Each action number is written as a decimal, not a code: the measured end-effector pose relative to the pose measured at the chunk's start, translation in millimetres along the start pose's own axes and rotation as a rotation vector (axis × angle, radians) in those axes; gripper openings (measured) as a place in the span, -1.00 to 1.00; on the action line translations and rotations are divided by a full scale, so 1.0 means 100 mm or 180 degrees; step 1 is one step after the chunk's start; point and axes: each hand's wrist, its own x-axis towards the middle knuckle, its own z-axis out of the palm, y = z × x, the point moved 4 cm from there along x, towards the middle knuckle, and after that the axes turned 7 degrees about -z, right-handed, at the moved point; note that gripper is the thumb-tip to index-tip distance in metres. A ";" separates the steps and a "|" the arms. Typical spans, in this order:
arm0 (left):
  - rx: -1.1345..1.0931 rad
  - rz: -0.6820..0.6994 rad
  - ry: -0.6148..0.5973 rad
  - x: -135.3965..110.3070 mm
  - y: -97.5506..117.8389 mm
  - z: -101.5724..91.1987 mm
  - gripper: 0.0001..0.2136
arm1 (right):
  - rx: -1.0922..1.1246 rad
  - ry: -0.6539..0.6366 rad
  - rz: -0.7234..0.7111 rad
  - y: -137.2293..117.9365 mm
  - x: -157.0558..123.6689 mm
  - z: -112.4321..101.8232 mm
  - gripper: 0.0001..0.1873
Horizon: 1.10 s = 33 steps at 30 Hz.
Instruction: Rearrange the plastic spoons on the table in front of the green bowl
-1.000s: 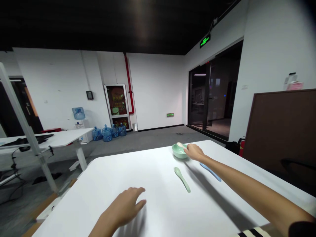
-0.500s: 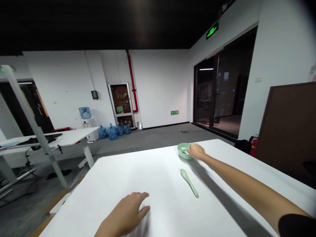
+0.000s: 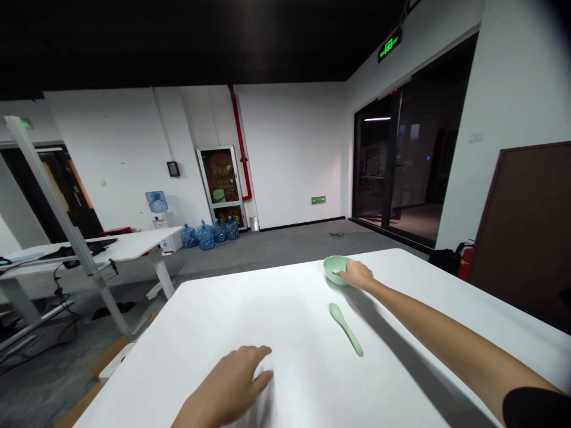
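Observation:
My right hand point(image 3: 357, 275) reaches across the white table point(image 3: 289, 333) to the rim of a small green bowl point(image 3: 333, 265) near the far edge. Its fingers are closed on a pale spoon point(image 3: 336, 271) whose tip lies inside the bowl. A green spoon point(image 3: 345, 328) lies loose on the table between the bowl and me, left of my right forearm. My left hand point(image 3: 234, 383) rests flat on the near part of the table with its fingers stretched out, holding nothing.
Another white desk point(image 3: 111, 246) with a slanted metal post stands to the left across grey floor. Blue water bottles point(image 3: 207, 233) and a dispenser sit by the back wall. A brown panel point(image 3: 526, 226) and a glass door are on the right.
My right hand has lowered the pale spoon from above the bowl's rim down into the bowl. A blue spoon seen beside my right arm a second ago is no longer visible. Left hand unmoved.

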 end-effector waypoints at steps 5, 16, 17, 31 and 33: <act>-0.0026 0.0004 -0.0003 0.01 0.00 0.00 -0.50 | -0.0083 0.0038 0.0009 0.03 -0.01 -0.01 -0.61; -0.0025 0.0007 0.0008 0.01 -0.03 0.02 -0.51 | -0.0049 0.0076 -0.0058 0.04 -0.16 -0.05 -0.52; -0.0021 0.0004 0.0012 0.01 -0.04 0.03 -0.51 | -0.0047 0.0117 -0.0075 0.04 -0.19 -0.08 -0.50; 0.0065 0.0119 0.0101 -0.07 -0.02 0.01 -0.49 | 0.0285 0.0251 -0.0706 0.08 -1.40 -0.78 -0.37; 0.0055 0.0129 0.0123 -0.08 -0.03 0.01 -0.48 | 0.0335 0.0197 -0.0774 0.09 -1.55 -0.79 -0.37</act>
